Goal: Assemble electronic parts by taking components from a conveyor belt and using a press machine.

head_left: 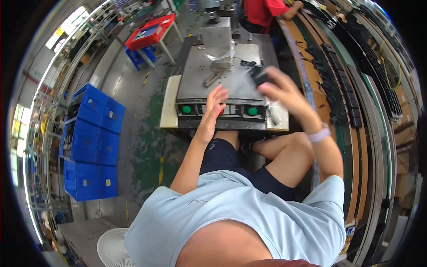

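Note:
My right hand [284,92], blurred by motion, pinches a small black block-shaped part [257,76] over the right side of the machine's metal worktable [195,71]. The part's details are smeared. In front of the worktable, near the front panel, my left hand [212,115] is raised with its fingers stretched out and nothing in it. Beneath the machine's metal press head [216,35] sits a small metal fixture [221,64]. A flat metal bar [212,79] lies just before it. A black cable [249,63] rests to the fixture's right.
Two green buttons [187,109] [252,111] flank the front panel. On the right runs a conveyor line with black parts [340,84]; a person in red [264,11] works beside it. Blue bins [89,142] are stacked at left, a red tray table [151,32] farther back.

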`<state>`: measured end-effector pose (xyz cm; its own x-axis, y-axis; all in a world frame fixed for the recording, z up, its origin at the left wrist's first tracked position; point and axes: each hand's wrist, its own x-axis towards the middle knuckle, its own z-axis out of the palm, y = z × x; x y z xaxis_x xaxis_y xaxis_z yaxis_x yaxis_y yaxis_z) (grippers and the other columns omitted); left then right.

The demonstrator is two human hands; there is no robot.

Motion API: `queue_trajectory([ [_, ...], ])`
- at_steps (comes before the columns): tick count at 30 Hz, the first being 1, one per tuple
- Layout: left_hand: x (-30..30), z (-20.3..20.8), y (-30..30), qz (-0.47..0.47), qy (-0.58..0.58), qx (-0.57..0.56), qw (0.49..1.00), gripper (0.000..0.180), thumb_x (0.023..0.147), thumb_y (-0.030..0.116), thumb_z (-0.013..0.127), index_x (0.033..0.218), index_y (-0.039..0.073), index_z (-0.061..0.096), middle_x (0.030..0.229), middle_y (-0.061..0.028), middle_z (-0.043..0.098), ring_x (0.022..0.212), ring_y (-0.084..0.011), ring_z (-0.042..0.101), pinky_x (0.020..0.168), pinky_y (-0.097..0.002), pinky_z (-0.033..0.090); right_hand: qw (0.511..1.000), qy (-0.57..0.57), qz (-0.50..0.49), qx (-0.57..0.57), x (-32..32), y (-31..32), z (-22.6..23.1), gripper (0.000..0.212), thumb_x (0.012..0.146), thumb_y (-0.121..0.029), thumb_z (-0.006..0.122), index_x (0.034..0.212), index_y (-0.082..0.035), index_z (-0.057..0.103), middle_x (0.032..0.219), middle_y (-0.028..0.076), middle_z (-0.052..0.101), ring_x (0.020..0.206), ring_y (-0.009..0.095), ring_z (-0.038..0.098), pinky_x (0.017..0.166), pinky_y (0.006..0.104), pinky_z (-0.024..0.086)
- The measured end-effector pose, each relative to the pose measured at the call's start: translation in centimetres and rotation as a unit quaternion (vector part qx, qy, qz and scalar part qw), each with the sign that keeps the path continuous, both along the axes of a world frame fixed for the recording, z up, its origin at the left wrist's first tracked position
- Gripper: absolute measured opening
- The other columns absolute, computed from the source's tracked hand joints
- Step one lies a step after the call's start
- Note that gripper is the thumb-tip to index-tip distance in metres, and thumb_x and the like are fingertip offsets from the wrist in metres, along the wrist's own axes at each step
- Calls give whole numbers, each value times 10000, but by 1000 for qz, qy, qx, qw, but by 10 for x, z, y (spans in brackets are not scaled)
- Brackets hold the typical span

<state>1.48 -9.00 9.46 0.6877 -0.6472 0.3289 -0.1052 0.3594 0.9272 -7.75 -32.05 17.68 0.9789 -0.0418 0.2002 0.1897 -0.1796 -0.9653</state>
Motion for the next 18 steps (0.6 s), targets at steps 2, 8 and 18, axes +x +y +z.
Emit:
queue_trajectory([
  [2,-8,-23,7,-67,3,19,998,609,993,437,386,1455,47,313,1368,-112,469,1239,-197,442,1011,-320,336,960,-101,-185,-184,-39,-54,36,266,871,-101,624,1124,-46,564,832,13,566,672,81,500,589,208,398],
  [8,-24,-66,26,-214,82,223,947,493,999,363,423,1373,40,436,1314,-114,523,1179,-196,497,993,-308,366,633,75,-565,-523,-234,-292,45,519,880,-380,651,1185,28,550,1052,197,662,893,341,631,791,386,490],
  [18,-15,-73,21,-278,91,291,911,370,961,195,527,1293,34,505,1261,-101,561,1146,-182,524,972,-294,393,481,271,-627,-549,-325,-305,-60,580,813,-482,641,1053,45,667,995,265,663,926,438,641,831,459,528],
])
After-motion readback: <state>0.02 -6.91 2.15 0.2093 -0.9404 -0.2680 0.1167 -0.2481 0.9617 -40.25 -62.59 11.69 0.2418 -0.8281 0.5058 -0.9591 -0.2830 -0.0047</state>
